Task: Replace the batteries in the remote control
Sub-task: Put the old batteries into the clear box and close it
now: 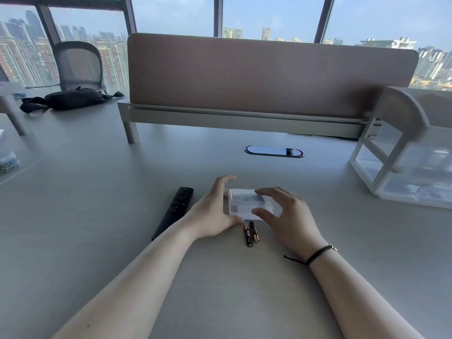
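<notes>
A slim black remote control [174,211] lies face up on the grey desk, left of my hands. Two black-and-gold batteries [251,233] lie side by side on the desk between my wrists. Just beyond them sits a small clear plastic box [244,203] with a white label. My left hand [215,211] cups the box's left side, thumb at its near corner. From the right, my right hand [286,216] curls around it, fingers spread over the top and front. Whether either hand presses on the box I cannot tell.
A brown divider panel [269,74] crosses the back of the desk, with an oval cable port [274,151] in front of it. A clear drawer organiser [411,155] stands at the right. A black bag [73,99] and a mesh chair [78,64] are far left.
</notes>
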